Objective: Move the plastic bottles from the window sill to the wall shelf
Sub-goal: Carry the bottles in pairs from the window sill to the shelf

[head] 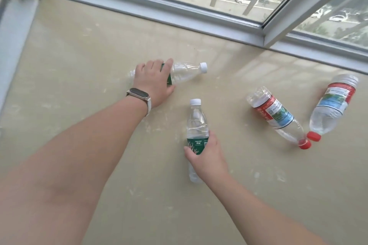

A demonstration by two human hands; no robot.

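Observation:
Several clear plastic bottles lie on a beige window sill (79,49). My left hand (153,81) wraps over the green label of a white-capped bottle (187,71) lying on its side, cap pointing right. My right hand (207,155) grips the green label of a second white-capped bottle (196,121), cap pointing away from me. Two red-capped bottles with red and blue labels lie untouched at the right: one (276,115) nearer the middle, the other (332,105) by the right edge, their caps almost touching.
A grey window frame (159,12) runs along the far side of the sill, with a mullion (294,4) at the right and a frame post at the left. Cars and trees show through the glass. No wall shelf is in view.

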